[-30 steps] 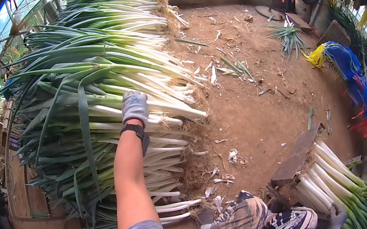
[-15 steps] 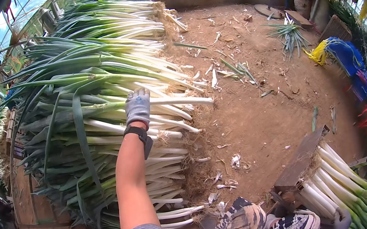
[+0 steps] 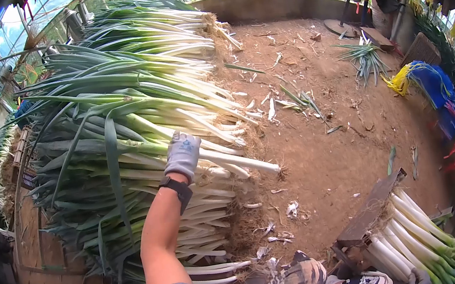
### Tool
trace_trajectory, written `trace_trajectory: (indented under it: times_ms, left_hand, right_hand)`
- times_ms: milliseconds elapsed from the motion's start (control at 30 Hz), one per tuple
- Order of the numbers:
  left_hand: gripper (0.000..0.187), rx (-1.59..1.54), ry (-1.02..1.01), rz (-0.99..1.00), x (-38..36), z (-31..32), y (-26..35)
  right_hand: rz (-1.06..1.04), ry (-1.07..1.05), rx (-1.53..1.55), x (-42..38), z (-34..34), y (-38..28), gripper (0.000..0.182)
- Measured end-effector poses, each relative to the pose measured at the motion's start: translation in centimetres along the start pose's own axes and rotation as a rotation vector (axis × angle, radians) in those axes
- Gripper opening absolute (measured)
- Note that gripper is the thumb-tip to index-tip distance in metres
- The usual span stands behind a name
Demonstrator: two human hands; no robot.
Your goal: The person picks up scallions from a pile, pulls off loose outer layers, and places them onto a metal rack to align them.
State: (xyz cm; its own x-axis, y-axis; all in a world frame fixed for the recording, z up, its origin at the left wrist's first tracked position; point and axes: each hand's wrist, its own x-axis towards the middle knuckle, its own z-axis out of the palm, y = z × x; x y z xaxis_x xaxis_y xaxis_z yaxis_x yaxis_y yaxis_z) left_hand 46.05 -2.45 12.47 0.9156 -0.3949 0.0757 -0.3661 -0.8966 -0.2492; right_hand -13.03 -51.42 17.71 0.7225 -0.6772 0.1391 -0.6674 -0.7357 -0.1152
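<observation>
Bare dirt floor [image 3: 333,150] beside leek pile [image 3: 136,114]

The left hand [image 3: 183,155] wears a grey glove with a black wristband [image 3: 176,187]. Under its fingers, the leek [image 3: 236,161] is white, turning green beyond them.

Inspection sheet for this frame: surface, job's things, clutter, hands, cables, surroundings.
Surface: bare dirt floor.
Job's things: tall leek pile; one leek sticking out under the glove; trimmed leek bundle at lower right.
Clutter: root scraps and leaf trimmings; loose leeks.
Hands: left hand, gloved, gripping that leek; right hand not in view.
Cables: nothing seen.
Surroundings: low wall; blue and yellow ties; wooden board.
</observation>
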Motion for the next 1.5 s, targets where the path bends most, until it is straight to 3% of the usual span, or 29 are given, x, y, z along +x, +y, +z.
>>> trace_trajectory:
  times_ms: [100,300,400,467,533,600,667,733,767,833,900,933,1000,1033,1100,1200,1233,1333,1433,1500]
  left_hand:
    - [0.015,0.036,0.216,0.108,-5.5,-2.1,0.2]
    - [0.012,-0.097,0.325,0.245,-18.8,-12.4,3.7]
    - [0.012,-0.230,0.470,0.303,-24.5,-17.4,5.9]
    - [0.012,-0.333,0.509,0.379,-27.7,-21.1,7.5]
    - [0.013,-0.381,0.520,0.463,-30.4,-24.6,9.1]
    - [0.013,-0.514,0.472,0.548,-32.6,-27.8,10.7]
    - [0.016,-0.692,0.360,0.706,-33.9,-30.4,11.9]
    - [0.020,-0.821,0.116,0.874,-34.7,-34.6,11.6]
    - [0.027,-0.948,-0.079,0.951,-34.4,-36.8,11.2]
    - [0.031,-1.111,-0.236,0.950,-33.5,-38.5,12.2]
    - [0.034,-1.313,-0.388,0.989,-31.3,-39.6,13.0]
    - [0.033,-1.412,-0.367,1.099,-30.5,-40.5,12.5]
    - [0.032,-1.563,-0.411,0.986,-31.1,-43.2,11.9]
    - [0.034,-1.594,-0.436,0.968,-30.9,-44.1,11.4]
    - [0.038,-1.728,-0.434,0.885,-31.0,-44.9,11.2]
    - [0.050,-1.834,-0.164,0.940,-28.2,-41.2,11.0]
    - [0.049,-1.856,-0.160,0.816,-28.3,-41.6,10.0]
    - [0.043,-1.854,0.138,0.422,-29.7,-42.4,8.3]
    - [0.040,-1.853,0.300,0.291,-26.0,-39.5,4.2]
    - [0.046,-1.881,0.344,0.313,-25.5,-38.4,3.2]
  right_hand:
    - [0.030,0.009,-0.009,-0.2,0.3,0.5,0.033]
    - [0.022,0.059,0.116,-0.1,1.8,1.9,0.038]
    - [0.166,-0.143,0.083,0.2,0.6,0.7,0.048]
    - [0.103,0.053,0.473,0.8,4.1,3.3,0.028]
    - [0.141,-0.052,0.475,0.6,2.0,1.1,0.035]
    - [0.178,-0.156,0.640,-0.5,-1.8,-2.4,0.047]
    - [-0.032,-0.079,0.611,0.0,-0.8,-1.4,0.049]
    - [-0.378,-0.077,0.602,-1.2,-5.0,-6.7,0.049]
    - [-0.359,-0.082,0.662,-3.0,-7.9,-10.6,0.048]
    - [0.148,-0.468,1.215,-1.9,-7.5,-13.1,0.057]
    - [-0.192,-0.563,1.254,-3.9,-9.7,-16.9,0.062]
    - [-0.366,-0.609,1.257,-4.9,-10.9,-19.4,0.064]
    - [-0.648,-0.759,1.255,-6.0,-14.8,-25.1,0.076]
    - [-0.817,-0.744,1.542,-6.0,-13.8,-27.4,0.055]
    - [-0.831,-0.831,1.662,-5.7,-11.9,-30.4,0.047]
    - [-0.774,-0.632,1.854,-4.2,-8.1,-32.8,0.039]
    - [-0.736,-0.577,1.927,-4.3,-9.5,-33.5,0.034]
    - [-0.611,-0.322,1.969,-2.2,-10.2,-33.3,0.027]
    - [-0.448,-0.192,1.801,-1.6,-12.5,-33.1,0.025]
    - [-0.446,-0.230,1.800,-2.2,-13.7,-34.1,0.027]
